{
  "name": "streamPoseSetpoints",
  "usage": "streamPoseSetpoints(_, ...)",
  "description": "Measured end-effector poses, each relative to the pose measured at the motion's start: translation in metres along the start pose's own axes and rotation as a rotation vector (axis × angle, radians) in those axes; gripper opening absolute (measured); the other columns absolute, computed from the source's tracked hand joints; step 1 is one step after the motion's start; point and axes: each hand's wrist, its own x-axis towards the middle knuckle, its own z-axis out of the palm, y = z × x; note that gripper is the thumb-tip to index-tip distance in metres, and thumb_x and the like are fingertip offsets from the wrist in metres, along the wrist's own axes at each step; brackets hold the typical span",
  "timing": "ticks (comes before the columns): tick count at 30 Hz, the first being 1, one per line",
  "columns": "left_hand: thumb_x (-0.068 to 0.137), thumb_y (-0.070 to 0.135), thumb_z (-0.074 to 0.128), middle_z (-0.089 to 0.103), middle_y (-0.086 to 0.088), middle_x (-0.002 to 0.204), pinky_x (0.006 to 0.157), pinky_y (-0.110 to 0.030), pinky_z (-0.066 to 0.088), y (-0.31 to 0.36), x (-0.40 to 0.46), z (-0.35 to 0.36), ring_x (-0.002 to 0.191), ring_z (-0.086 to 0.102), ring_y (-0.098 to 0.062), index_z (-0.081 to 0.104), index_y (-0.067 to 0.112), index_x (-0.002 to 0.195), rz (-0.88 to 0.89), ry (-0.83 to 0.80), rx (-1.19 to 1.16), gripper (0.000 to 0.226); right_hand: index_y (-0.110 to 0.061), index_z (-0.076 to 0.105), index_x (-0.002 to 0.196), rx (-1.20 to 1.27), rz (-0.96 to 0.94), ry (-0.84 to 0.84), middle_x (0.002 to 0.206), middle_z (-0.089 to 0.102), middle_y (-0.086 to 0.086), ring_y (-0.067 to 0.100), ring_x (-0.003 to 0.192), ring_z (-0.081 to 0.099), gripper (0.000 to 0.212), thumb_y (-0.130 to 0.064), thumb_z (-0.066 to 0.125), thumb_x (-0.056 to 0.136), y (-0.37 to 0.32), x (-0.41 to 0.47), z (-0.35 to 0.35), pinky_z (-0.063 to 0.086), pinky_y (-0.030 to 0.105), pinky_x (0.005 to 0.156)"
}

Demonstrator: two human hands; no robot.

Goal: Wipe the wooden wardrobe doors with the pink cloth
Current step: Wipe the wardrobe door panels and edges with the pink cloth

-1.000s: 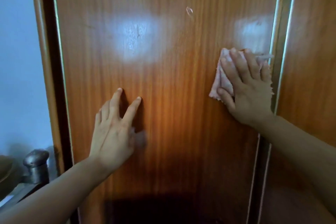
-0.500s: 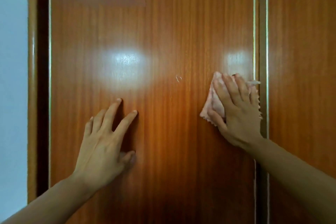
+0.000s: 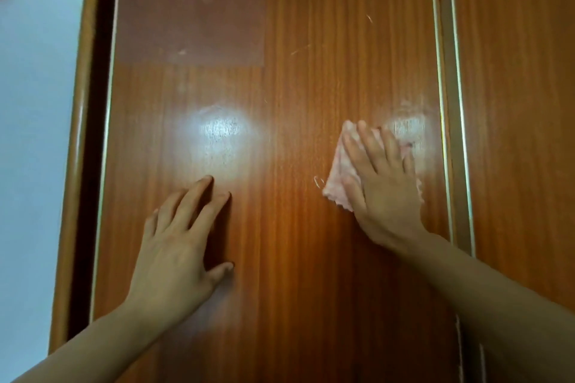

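Note:
A glossy reddish wooden wardrobe door [image 3: 295,87] fills the view, with a second door [image 3: 516,102] to its right past a pale vertical trim strip. My right hand [image 3: 385,190] lies flat with straight fingers on a folded pink cloth [image 3: 340,177], pressing it against the left door close to its right edge. Most of the cloth is hidden under the hand. My left hand [image 3: 183,246] rests flat on the same door, lower left, fingers spread and empty.
A duller rectangular patch [image 3: 193,9] with a small gouge sits high on the left door. Thin scratches [image 3: 300,49] mark the wood beside it. The door frame [image 3: 77,134] and a pale blue wall [image 3: 34,134] lie at the left.
The view has tilted upward, so the dull patch near the top of the door has come into sight. My right hand with the cloth has shifted slightly left from the trim. My left hand stays planted.

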Motion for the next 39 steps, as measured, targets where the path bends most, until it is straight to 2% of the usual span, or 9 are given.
streamPoseSetpoints(3, 0.049, 0.037, 0.087, 0.024, -0.002, 0.153, 0.1, -0.053, 0.036, -0.003, 0.002, 0.001, 0.135, 0.025, -0.03, 0.034, 0.023, 0.141, 0.004, 0.013, -0.003, 0.107, -0.027, 0.009, 0.152, 0.066, 0.022, 0.067, 0.16, 0.007, -0.004, 0.026, 0.148, 0.001, 0.061, -0.036, 0.024, 0.094, -0.042, 0.012, 0.015, -0.004, 0.046, 0.118)
streamPoseSetpoints(6, 0.048, 0.035, 0.088, 0.022, -0.003, 0.154, 0.098, -0.053, 0.038, -0.007, -0.01, 0.004, 0.136, 0.025, -0.03, 0.032, 0.021, 0.142, 0.004, -0.013, 0.01, 0.11, -0.028, 0.014, 0.152, -0.02, -0.442, -0.158, 0.16, 0.013, -0.003, 0.028, 0.148, 0.005, 0.072, -0.038, 0.044, 0.088, -0.074, -0.074, 0.033, 0.009, 0.055, 0.114)
streamPoseSetpoints(10, 0.046, 0.036, 0.088, 0.021, -0.006, 0.154, 0.097, -0.054, 0.037, -0.014, -0.027, 0.003, 0.136, 0.024, -0.031, 0.031, 0.021, 0.143, 0.012, -0.076, 0.083, 0.114, -0.034, 0.023, 0.15, -0.206, -0.912, -0.38, 0.16, 0.014, -0.007, 0.027, 0.148, 0.011, 0.066, -0.051, 0.045, 0.091, -0.047, -0.126, 0.025, -0.001, 0.054, 0.115)
streamPoseSetpoints(13, 0.046, 0.035, 0.088, 0.02, -0.006, 0.154, 0.1, -0.055, 0.035, -0.014, -0.027, 0.004, 0.136, 0.022, -0.031, 0.03, 0.022, 0.143, 0.009, -0.079, 0.086, 0.113, -0.031, 0.021, 0.149, -0.159, -0.532, -0.184, 0.157, 0.021, -0.002, 0.027, 0.145, 0.018, 0.063, -0.05, 0.038, 0.092, -0.016, -0.077, 0.017, 0.015, 0.055, 0.112)
streamPoseSetpoints(17, 0.045, 0.021, 0.089, 0.022, -0.008, 0.153, 0.097, -0.059, 0.036, -0.004, -0.028, 0.012, 0.134, 0.023, -0.035, 0.034, 0.018, 0.14, -0.048, -0.018, 0.0, 0.11, -0.026, 0.014, 0.152, -0.095, 0.044, -0.016, 0.161, 0.009, -0.002, 0.025, 0.148, 0.002, 0.06, -0.045, 0.024, 0.096, 0.029, -0.026, -0.004, -0.002, 0.048, 0.118)
streamPoseSetpoints(26, 0.053, 0.026, 0.086, 0.013, -0.009, 0.155, 0.101, -0.06, 0.03, 0.003, -0.04, 0.016, 0.138, 0.017, -0.037, 0.029, 0.022, 0.142, -0.03, -0.052, 0.016, 0.105, -0.032, 0.019, 0.15, -0.182, -0.48, -0.26, 0.161, 0.009, -0.002, 0.032, 0.147, 0.008, 0.056, -0.053, 0.019, 0.098, 0.035, -0.15, 0.002, 0.009, 0.061, 0.113)
streamPoseSetpoints(32, 0.053, 0.035, 0.085, 0.013, -0.004, 0.156, 0.106, -0.061, 0.024, -0.015, -0.047, 0.008, 0.138, 0.017, -0.036, 0.029, 0.027, 0.142, -0.128, -0.049, 0.047, 0.105, -0.026, 0.017, 0.152, -0.09, -0.017, -0.03, 0.16, 0.011, 0.0, 0.031, 0.148, 0.004, 0.062, -0.047, 0.031, 0.095, -0.051, -0.06, 0.023, 0.006, 0.06, 0.115)
streamPoseSetpoints(35, 0.05, 0.036, 0.087, 0.013, -0.004, 0.156, 0.105, -0.062, 0.025, -0.034, -0.062, 0.005, 0.137, 0.017, -0.035, 0.028, 0.028, 0.142, -0.186, -0.068, 0.073, 0.111, -0.028, 0.03, 0.148, -0.099, -0.504, -0.153, 0.157, 0.022, -0.003, 0.033, 0.146, 0.014, 0.07, -0.044, 0.052, 0.083, -0.091, -0.12, 0.043, 0.005, 0.059, 0.114)
streamPoseSetpoints(39, 0.041, 0.033, 0.091, 0.015, -0.008, 0.155, 0.1, -0.063, 0.032, -0.05, -0.076, 0.004, 0.136, 0.02, -0.039, 0.031, 0.029, 0.141, -0.229, -0.093, 0.1, 0.117, -0.033, 0.035, 0.146, -0.159, -1.076, -0.362, 0.156, 0.025, -0.006, 0.027, 0.143, 0.021, 0.061, -0.052, 0.043, 0.088, -0.09, -0.155, 0.044, -0.003, 0.052, 0.115)
